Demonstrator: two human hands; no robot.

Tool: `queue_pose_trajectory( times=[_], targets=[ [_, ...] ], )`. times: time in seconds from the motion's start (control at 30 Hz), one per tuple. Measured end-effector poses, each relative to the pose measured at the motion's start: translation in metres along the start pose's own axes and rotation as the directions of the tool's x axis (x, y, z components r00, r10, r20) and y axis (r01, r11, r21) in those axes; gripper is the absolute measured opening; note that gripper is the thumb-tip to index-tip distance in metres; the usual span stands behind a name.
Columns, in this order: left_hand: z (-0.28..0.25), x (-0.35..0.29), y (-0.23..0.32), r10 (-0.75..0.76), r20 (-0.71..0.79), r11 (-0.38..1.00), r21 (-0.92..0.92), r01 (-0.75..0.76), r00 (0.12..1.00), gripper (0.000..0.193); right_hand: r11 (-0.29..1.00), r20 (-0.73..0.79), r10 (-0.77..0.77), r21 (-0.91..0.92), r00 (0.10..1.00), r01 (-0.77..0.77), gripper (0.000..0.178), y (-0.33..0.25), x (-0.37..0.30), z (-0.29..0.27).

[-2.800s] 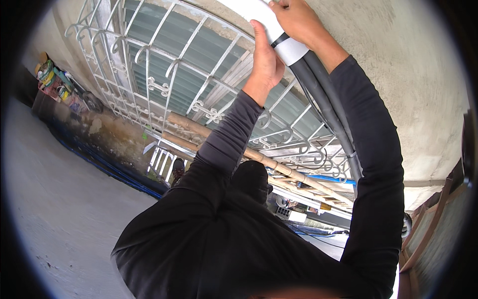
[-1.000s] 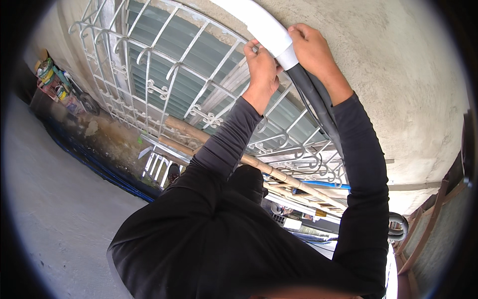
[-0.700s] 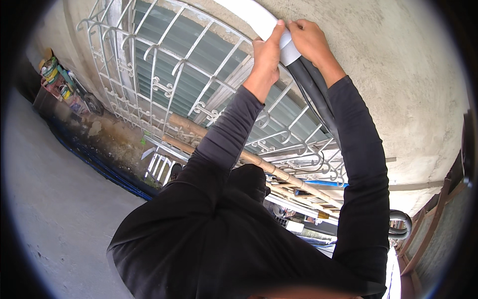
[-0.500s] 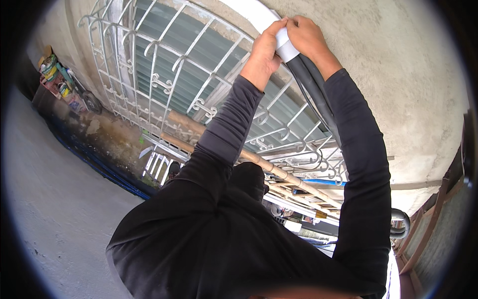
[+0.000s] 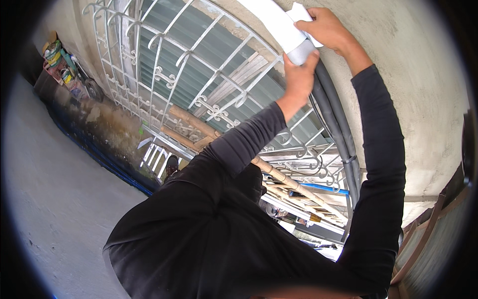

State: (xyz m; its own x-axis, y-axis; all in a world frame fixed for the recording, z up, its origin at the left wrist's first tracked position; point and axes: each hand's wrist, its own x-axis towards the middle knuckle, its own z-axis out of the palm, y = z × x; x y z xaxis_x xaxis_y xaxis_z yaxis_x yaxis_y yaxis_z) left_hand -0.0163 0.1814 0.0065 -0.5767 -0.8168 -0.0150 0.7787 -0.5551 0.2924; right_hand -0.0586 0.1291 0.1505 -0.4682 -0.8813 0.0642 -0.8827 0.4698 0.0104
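Note:
A white-wrapped pipe bundle (image 5: 269, 19) runs down from the top of the view, ending in a greyish-white band. Two black foam-covered pipes (image 5: 332, 107) come out below that band and curve downward along the wall. My left hand (image 5: 298, 82) is closed around the band from below, thumb and fingers on either side. Higher and to the right, my right hand (image 5: 328, 31) pinches a piece of white wrapping tape (image 5: 298, 14), which lies against the bundle's right side. Whether the tape is a roll or a loose strip is hard to tell.
A white metal window grille (image 5: 201, 102) stands left of the pipes. Bamboo poles (image 5: 286, 180) cross below it. Lower down are a white slatted ladder-like frame (image 5: 157, 160) and a blue pipe (image 5: 323, 188). Bags and clutter (image 5: 64, 72) sit far left. Concrete wall (image 5: 408, 99) rises at right.
My hands have moved apart. The left shifted right and down onto the band; the right moved right with white tape now showing in it. The view shifted slightly, showing more of the black pipes.

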Motion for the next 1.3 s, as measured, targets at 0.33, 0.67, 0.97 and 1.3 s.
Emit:
queue_pose_trajectory(
  times=[0.33, 0.67, 0.97, 1.3],
  targets=[
    [0.018, 0.003, -0.046, 0.127, -0.142, 0.992, 0.028, -0.124, 0.982, 0.074, 0.998, -0.145, -0.057, -0.02, 0.988, 0.055, 0.055, -0.042, -0.051, 0.022],
    [-0.031, -0.009, -0.068, 0.107, 0.249, 0.994, -0.019, -0.105, 0.963, 0.057, 0.908, -0.122, -0.171, -0.404, 0.978, 0.109, 0.02, -0.08, -0.056, 0.089],
    [-0.083, -0.006, -0.062, -0.204, 0.434, 0.787, -0.461, 0.411, 0.877, 0.043, 0.809, -0.038, -0.269, -0.552, 0.962, 0.204, 0.023, -0.084, -0.071, 0.096],
    [-0.047, 0.029, 0.004, -0.248, 0.083, 0.913, -0.312, 0.262, 0.965, 0.033, 0.998, -0.299, 0.064, 0.013, 0.952, -0.063, 0.034, -0.05, -0.065, 0.021]
  ],
)
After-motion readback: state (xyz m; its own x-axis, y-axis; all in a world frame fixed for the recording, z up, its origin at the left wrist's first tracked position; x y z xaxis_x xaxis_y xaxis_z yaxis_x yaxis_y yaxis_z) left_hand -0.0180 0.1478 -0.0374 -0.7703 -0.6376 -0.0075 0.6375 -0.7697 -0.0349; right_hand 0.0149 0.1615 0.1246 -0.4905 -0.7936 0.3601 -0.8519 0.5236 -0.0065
